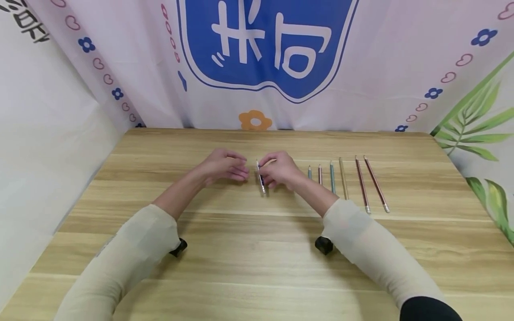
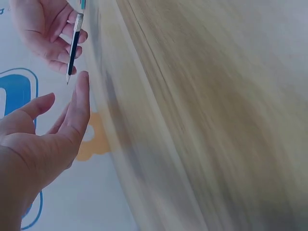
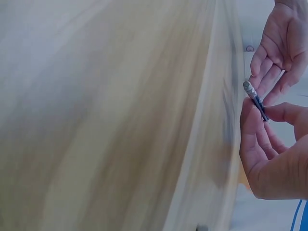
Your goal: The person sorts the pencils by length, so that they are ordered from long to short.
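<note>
My right hand [image 1: 282, 169] pinches a short dark pencil [image 1: 262, 182] between thumb and fingers, above the middle of the table. In the left wrist view the pencil [image 2: 74, 48] shows a sharpened tip at its lower end. A pale eraser end is visible on the pencil [image 3: 255, 97] in the right wrist view. Just left of the pencil, my left hand [image 1: 225, 166] holds nothing. Its fingers are fairly straight and the thumb stands apart, as the left hand [image 2: 53, 132] shows in its own wrist view.
Several pencils lie side by side right of my right hand, among them a teal pencil [image 1: 332, 178], a yellowish pencil [image 1: 343, 178] and a dark red pencil [image 1: 376, 183]. My right forearm covers parts of some. A printed cloth [image 1: 385, 67] hangs behind the wooden table [image 1: 249, 267].
</note>
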A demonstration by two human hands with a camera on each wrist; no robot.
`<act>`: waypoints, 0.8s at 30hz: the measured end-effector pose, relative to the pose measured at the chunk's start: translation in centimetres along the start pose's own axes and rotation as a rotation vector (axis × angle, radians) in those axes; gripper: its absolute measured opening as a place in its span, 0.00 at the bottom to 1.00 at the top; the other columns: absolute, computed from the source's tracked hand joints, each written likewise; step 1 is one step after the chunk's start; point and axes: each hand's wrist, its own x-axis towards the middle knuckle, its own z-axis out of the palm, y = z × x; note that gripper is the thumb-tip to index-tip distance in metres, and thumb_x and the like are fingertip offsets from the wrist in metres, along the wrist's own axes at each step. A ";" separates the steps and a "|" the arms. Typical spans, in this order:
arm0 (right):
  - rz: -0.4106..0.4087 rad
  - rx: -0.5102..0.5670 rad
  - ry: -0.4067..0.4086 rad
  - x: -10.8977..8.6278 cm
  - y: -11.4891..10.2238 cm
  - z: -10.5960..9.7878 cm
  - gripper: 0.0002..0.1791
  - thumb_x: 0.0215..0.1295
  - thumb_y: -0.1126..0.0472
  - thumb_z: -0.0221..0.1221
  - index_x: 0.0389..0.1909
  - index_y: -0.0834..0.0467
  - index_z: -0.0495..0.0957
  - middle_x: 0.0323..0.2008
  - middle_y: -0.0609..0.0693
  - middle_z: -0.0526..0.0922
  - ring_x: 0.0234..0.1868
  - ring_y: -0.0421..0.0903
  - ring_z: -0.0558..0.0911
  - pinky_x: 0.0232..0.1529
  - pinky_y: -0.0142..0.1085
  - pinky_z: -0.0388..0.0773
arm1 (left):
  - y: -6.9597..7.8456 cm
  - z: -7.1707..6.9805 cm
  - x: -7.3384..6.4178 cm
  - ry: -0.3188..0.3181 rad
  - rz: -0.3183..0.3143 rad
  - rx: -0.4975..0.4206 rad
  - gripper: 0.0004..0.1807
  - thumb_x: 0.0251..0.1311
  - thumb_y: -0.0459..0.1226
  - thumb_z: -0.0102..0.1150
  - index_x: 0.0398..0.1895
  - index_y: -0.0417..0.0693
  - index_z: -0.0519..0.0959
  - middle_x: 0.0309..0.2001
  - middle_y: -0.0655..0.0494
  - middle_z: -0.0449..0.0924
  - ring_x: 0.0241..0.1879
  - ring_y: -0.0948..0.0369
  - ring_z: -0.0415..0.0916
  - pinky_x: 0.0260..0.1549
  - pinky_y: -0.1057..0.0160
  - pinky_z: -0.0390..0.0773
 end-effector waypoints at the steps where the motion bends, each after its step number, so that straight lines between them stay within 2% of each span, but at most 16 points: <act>1: 0.003 -0.002 0.002 0.0 0.1 -0.2 0.10 0.67 0.70 0.64 0.48 0.65 0.80 0.34 0.60 0.89 0.22 0.44 0.84 0.21 0.32 0.85 | 0.1 0.2 0.1 -0.004 0.000 -0.002 0.22 0.76 0.27 0.48 0.69 0.22 0.66 0.57 0.21 0.76 0.40 0.53 0.88 0.53 0.51 0.87; 12: 0.023 -0.012 0.027 -0.6 0.6 -2.4 0.12 0.68 0.71 0.63 0.50 0.65 0.78 0.34 0.58 0.86 0.23 0.44 0.82 0.22 0.31 0.84 | 0.6 2.2 1.4 -0.069 0.008 0.000 0.22 0.77 0.28 0.47 0.68 0.22 0.66 0.58 0.22 0.76 0.49 0.44 0.85 0.55 0.51 0.87; 18: 0.041 -0.011 0.033 -0.8 0.8 -3.2 0.12 0.68 0.71 0.63 0.51 0.66 0.78 0.32 0.56 0.86 0.23 0.44 0.83 0.22 0.31 0.85 | 0.9 3.0 1.8 -0.079 -0.007 -0.011 0.22 0.78 0.28 0.46 0.68 0.23 0.66 0.59 0.23 0.76 0.56 0.39 0.81 0.57 0.51 0.85; 24: 0.081 -0.030 0.069 -0.9 0.9 -3.9 0.13 0.69 0.71 0.63 0.52 0.66 0.77 0.33 0.57 0.86 0.25 0.45 0.85 0.25 0.32 0.86 | 1.2 3.7 2.0 -0.077 -0.002 -0.022 0.22 0.78 0.28 0.47 0.69 0.23 0.66 0.60 0.24 0.76 0.59 0.37 0.79 0.56 0.53 0.86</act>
